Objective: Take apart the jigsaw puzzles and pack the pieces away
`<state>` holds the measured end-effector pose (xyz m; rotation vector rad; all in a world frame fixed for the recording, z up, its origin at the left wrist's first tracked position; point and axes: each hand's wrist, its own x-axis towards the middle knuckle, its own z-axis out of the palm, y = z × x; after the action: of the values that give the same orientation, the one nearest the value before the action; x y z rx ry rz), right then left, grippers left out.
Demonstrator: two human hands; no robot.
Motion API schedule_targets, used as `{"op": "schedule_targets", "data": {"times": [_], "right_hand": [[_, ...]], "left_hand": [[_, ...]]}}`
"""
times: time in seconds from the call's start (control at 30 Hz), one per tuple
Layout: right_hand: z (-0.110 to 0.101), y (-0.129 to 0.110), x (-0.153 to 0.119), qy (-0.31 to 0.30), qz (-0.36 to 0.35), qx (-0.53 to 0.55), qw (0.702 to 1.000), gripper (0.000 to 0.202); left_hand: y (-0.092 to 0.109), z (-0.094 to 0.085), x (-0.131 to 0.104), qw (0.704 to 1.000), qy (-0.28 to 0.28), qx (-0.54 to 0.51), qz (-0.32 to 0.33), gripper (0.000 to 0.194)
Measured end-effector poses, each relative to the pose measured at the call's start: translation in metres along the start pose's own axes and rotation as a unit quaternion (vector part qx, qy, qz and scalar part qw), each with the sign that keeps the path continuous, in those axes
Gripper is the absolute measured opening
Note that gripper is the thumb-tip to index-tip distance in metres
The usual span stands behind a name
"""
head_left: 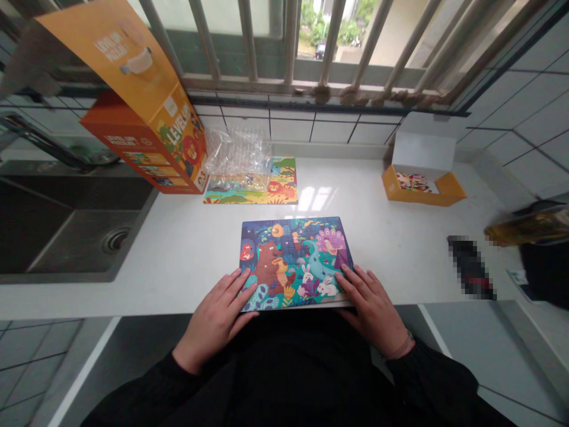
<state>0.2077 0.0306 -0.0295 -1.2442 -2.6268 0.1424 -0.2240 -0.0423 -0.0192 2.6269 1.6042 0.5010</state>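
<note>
My left hand (pixel 217 317) and right hand (pixel 372 305) lie loosely open on the puzzle (pixel 296 261), fingers outstretched over its two sides, at the front of the white counter (pixel 173 255). It shows a brown bear, a purple peacock and white rabbits on dark blue and teal (the seams between pieces show faintly). Back left stands an orange box (pixel 142 148), flap (pixel 109 50) raised, lettered "LEVEL UP"; its finest print is too blurred for me to read. Beside it, crumpled clear plastic (pixel 237 151) lies over a yellow-green picture board (pixel 284 178). Back right, a small orange box (pixel 447 196), white lid (pixel 424 145) up, holds colourful pieces (pixel 415 182).
</note>
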Motion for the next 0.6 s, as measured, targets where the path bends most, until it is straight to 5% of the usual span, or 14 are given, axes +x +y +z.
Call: {"op": "schedule_targets", "data": {"times": [0.6], "right_hand": [[0.001, -0.009, -0.011, 0.105, -0.013, 0.015, 0.994, 0.062]], "left_hand": [[0.001, -0.016, -0.002, 0.993, 0.077, -0.065, 0.062, 0.066]]}}
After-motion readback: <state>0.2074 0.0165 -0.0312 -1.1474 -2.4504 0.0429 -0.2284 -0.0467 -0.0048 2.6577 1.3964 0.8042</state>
